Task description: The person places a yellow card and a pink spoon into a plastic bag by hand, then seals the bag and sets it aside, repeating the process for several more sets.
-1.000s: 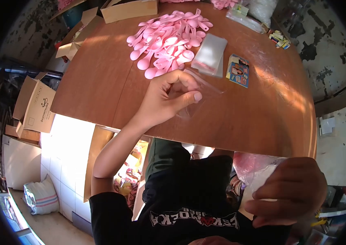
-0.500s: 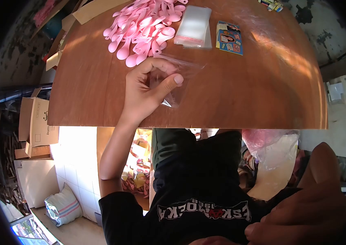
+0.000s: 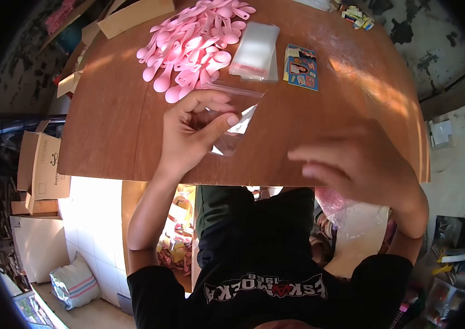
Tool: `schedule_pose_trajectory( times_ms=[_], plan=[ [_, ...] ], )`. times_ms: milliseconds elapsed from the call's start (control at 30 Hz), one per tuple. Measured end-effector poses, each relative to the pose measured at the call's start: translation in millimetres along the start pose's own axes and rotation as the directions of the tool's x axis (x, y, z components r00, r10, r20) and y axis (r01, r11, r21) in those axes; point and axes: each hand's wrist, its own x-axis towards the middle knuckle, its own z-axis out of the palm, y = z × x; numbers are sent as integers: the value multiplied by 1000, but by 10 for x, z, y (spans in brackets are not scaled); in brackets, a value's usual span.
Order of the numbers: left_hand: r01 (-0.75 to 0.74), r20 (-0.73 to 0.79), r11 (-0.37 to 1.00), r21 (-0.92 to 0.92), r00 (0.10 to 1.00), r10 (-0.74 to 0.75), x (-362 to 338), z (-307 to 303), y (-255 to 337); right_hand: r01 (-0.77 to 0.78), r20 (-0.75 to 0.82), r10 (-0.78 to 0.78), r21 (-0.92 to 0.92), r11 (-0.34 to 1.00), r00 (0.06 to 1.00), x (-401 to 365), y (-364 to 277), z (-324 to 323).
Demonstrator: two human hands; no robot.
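Pinching a clear bag [image 3: 238,130] in the left hand [image 3: 190,139], above the table [image 3: 103,118], near the pink spoons [image 3: 188,54] — right hand [image 3: 356,169] well apart, too blurred to tell its grip. Could lose the slippery film — from too light a pinch.

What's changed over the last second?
The right hand has swung forward from the near right and now hangs, blurred, above the near part of the tabletop. No visible grasp or release. The left hand keeps its hold on the clear bag; the pink spoons, stacked clear sleeves and printed cards lie as before.
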Motion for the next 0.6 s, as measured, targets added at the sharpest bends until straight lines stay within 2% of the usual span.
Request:
schedule_pose_trajectory(
  times_ms=[33,67,133,200,267,333,367,400,433,467,533,567,600],
  plan=[
    [-8,2,1000,-3,1000,8,14,10,13,-109,-102,108,-7,994,989,117,257,86],
    [17,-12,1000,17,1000,-17,29,17,29,-129,-221,98,-133,983,970,201,556,203],
    [31,-22,999,38,999,-30,69,26,72,-199,-379,95,-244,949,921,315,1000,393],
    [130,-28,991,-18,991,-130,124,24,134,-209,-368,99,-271,940,924,363,1216,470],
    [133,-38,991,-16,990,-134,184,47,195,-212,-354,99,-296,931,930,376,1312,470],
    [142,-51,990,-15,988,-143,226,33,217,-296,-311,234,-170,940,921,377,1275,458],
    [161,-16,987,4,987,-161,251,12,209,-291,-311,229,-172,941,922,379,1309,457],
    [181,20,983,22,983,-181,271,0,200,-278,-317,237,-93,956,919,370,1346,461],
    [177,20,984,23,984,-178,286,8,194,-264,-322,246,-13,964,914,368,1373,457],
    [179,18,982,57,983,-180,305,25,187,-262,-324,243,-16,965,914,368,1384,448],
    [179,15,980,92,983,-181,335,46,162,-258,-615,159,-75,963,773,378,1291,406],
    [193,28,980,56,980,-195,348,49,140,-256,-615,156,-76,964,773,364,1200,389],
    [208,41,978,19,977,-208,359,45,109,-222,-712,255,142,965,654,359,1014,344]
  ],
)
